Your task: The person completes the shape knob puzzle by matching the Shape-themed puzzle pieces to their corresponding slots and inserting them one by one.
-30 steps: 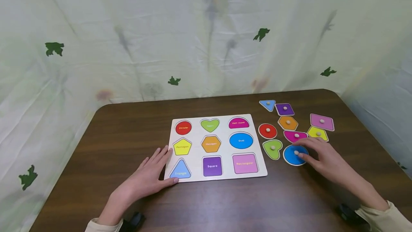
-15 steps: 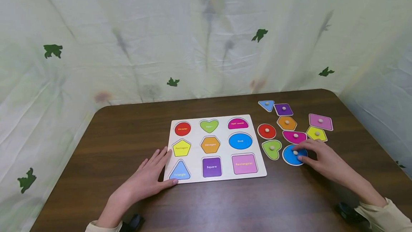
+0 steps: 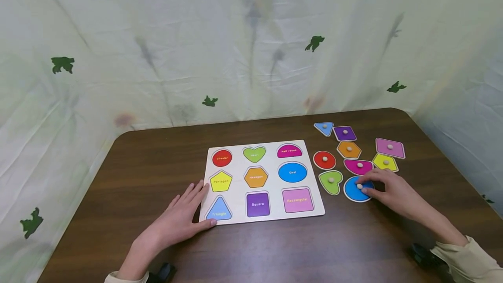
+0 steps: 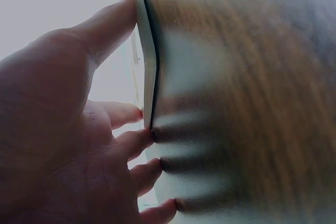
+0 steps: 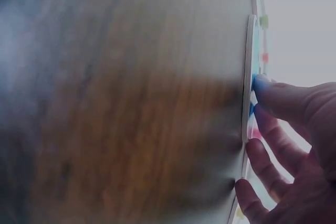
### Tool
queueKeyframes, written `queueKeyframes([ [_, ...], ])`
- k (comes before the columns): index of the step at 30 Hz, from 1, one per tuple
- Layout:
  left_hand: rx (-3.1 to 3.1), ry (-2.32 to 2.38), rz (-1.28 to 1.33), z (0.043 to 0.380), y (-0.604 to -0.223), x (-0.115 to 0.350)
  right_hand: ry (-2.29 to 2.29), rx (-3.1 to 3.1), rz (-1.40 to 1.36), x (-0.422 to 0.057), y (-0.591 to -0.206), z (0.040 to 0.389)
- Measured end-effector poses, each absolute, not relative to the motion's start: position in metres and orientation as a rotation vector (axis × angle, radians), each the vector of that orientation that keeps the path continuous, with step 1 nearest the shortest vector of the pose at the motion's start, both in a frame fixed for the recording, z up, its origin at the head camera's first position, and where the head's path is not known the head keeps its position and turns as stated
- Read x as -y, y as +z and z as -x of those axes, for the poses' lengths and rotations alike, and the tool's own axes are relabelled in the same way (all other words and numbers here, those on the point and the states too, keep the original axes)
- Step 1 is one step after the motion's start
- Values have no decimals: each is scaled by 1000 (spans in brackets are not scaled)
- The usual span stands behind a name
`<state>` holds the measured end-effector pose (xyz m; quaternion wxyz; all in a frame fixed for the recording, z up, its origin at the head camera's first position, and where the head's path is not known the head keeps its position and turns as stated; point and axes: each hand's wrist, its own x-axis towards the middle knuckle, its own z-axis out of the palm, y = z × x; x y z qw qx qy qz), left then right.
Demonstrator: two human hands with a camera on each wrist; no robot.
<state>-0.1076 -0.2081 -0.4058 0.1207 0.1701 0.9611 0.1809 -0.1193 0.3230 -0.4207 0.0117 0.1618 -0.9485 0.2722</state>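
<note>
My left hand (image 3: 177, 217) rests spread at the left edge of a white shape puzzle board (image 3: 275, 222). Its thumb lies on the lower left corner, also seen in the left wrist view with the board's edge (image 4: 150, 72). At the right, my right hand (image 3: 397, 193) has thumb and index finger at the small knob of a blue oval puzzle piece (image 3: 352, 194), pinching it from two sides. That piece lies flat on the table. In the right wrist view the other fingers of the right hand (image 5: 294, 150) reach down to the tabletop beside the oval's edge (image 5: 248, 77).
Around the oval lie a green heart (image 3: 328, 187), red circle (image 3: 320, 160), magenta half round (image 3: 353, 167), yellow pentagon (image 3: 381, 160), orange hexagon (image 3: 343, 150), purple square (image 3: 339, 134), blue triangle (image 3: 321, 129) and pink rectangle (image 3: 394, 150). A pale curtain (image 3: 177, 56) hangs behind the table.
My right index finger has come down from above the oval to its knob, with the thumb opposite. The left hand and the board keep their places; the head view has shifted slightly.
</note>
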Motion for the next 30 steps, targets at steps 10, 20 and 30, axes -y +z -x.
queueKeyframes([
  [10, -2802, 520, -486, 108, -407, 209, 830, 2917, -491, -318, -422, 115],
  [20, -2806, 518, -490, 108, -407, 208, 807, 2776, -543, -304, -422, 113],
  [30, -2799, 510, -481, 109, -406, 208, 860, 2753, -480, -285, -418, 110],
])
